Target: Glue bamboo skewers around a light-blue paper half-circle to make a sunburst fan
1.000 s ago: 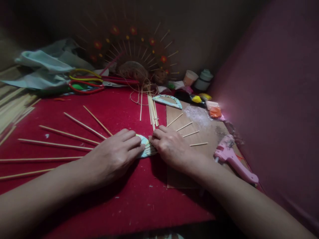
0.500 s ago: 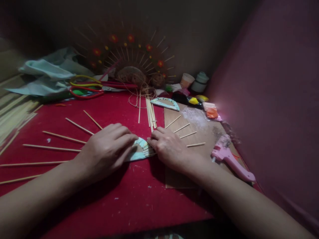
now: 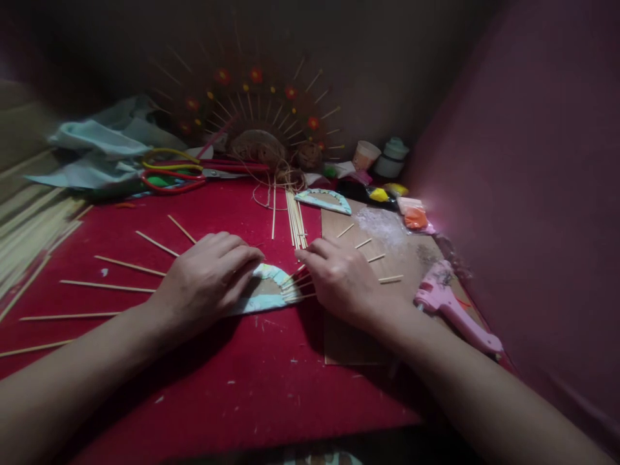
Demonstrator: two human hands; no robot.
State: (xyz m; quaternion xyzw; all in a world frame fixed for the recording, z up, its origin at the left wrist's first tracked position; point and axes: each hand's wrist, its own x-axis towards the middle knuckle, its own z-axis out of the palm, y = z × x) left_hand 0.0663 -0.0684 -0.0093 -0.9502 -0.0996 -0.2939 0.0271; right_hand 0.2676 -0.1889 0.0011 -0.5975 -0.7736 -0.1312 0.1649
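A pale blue half-disc of card (image 3: 265,292) lies flat on the red cloth (image 3: 232,381), with thin wooden sticks (image 3: 126,265) fanning out from it to the left and right. My left hand (image 3: 206,279) lies palm down on the half-disc's left part, fingers pressing it. My right hand (image 3: 338,276) rests on the sticks at its right edge, fingertips touching where they meet the card. Neither hand lifts anything.
A pink glue gun (image 3: 453,308) lies at the right on a brown board (image 3: 387,258). A bundle of loose sticks (image 3: 295,219), a second half-disc (image 3: 323,199), scissors (image 3: 188,171), twine, clay packets (image 3: 411,216), cups and a finished stick fan (image 3: 261,123) stand behind.
Both hands have slid apart, uncovering more of the half-disc. My left hand moved left and my right hand shifted right onto the sticks.
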